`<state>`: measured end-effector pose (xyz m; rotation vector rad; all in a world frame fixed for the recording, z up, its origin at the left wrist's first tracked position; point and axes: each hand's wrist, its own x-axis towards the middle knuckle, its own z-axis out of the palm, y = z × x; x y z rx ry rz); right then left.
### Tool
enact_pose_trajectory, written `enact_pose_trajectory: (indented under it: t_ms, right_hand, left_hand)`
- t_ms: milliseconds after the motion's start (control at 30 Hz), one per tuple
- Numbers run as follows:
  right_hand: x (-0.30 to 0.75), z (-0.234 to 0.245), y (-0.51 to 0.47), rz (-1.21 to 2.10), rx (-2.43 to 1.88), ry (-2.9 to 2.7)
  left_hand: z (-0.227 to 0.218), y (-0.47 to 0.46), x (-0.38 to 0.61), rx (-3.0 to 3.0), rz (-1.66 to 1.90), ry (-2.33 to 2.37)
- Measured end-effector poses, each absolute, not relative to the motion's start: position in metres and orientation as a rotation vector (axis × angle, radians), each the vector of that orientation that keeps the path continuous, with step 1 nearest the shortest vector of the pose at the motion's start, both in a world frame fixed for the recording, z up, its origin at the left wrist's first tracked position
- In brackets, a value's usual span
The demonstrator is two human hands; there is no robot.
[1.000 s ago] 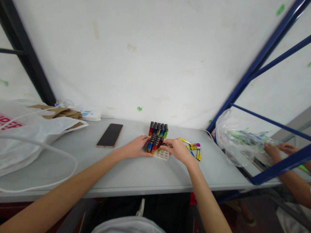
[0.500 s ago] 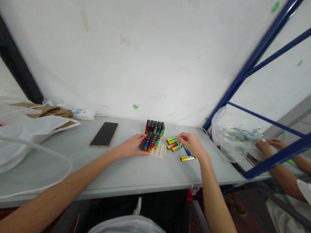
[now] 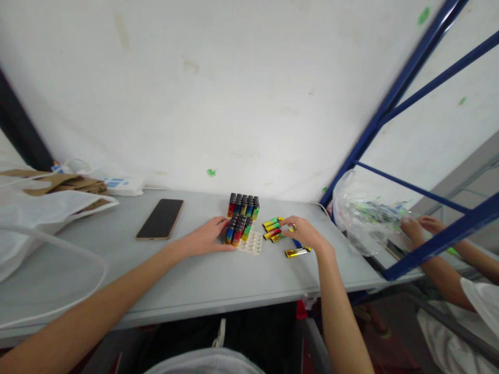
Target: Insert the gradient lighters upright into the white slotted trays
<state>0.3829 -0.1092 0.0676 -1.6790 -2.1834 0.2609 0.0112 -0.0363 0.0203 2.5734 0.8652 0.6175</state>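
Several lighters with black tops and bright coloured bodies stand upright in a white tray with round holes. My left hand holds the tray at its left side, thumb along the front and fingers behind the lighters. Right of the tray, loose lighters lie flat on the table in a small group. Over them hovers my right hand, fingers bent and apart, with nothing visible between them. A yellow lighter lies below that hand, and a blue one is partly hidden by it.
More upright lighters stand behind, near the wall. A phone lies on the grey table. White plastic bags fill the left end. At the right are a blue metal frame, a clear bag and another person's hands.
The view has shifted slightly. My right hand's fingers have spread a little over the loose lighters. My left hand keeps its place at the tray.
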Motion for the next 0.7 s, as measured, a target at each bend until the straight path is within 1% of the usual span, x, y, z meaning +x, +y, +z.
enact_pose_trajectory:
  t_ms: [167,233,367,467,567,700]
  right_hand:
    - [0.378,0.061,-0.103,0.436,-1.894,-2.148]
    - [0.379,0.062,-0.104,0.454,-1.876,-2.143]
    - [0.386,0.069,-0.107,0.507,-1.702,-2.169]
    - [0.386,0.075,-0.109,0.507,-1.559,-2.09]
    - [0.375,0.081,-0.109,0.595,-1.354,-1.883]
    - [0.349,0.087,-0.11,0.829,-1.1,-1.522]
  left_hand:
    - [0.02,-0.036,0.011,2.564,0.625,0.877]
    - [0.02,-0.037,0.011,2.563,0.626,0.871]
    - [0.021,-0.037,0.012,2.563,0.605,0.878]
    - [0.021,-0.037,0.012,2.565,0.597,0.883]
    - [0.02,-0.036,0.012,2.564,0.603,0.888]
    - [0.02,-0.036,0.012,2.56,0.599,0.886]
